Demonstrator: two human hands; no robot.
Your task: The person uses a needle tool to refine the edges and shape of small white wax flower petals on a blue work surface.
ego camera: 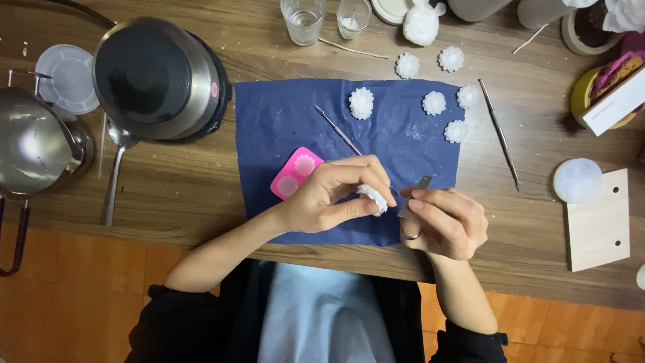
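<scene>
Just right of the pink silicone mould on the blue cloth, the left hand pinches a white wax flower, its grip closed, steadying it. The right hand grips a small metal blade against it, seemingly for trimming.

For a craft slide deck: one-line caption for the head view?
Left hand holds a white flower-shaped piece while right hand works it with a small metal blade over a blue cloth.
</scene>
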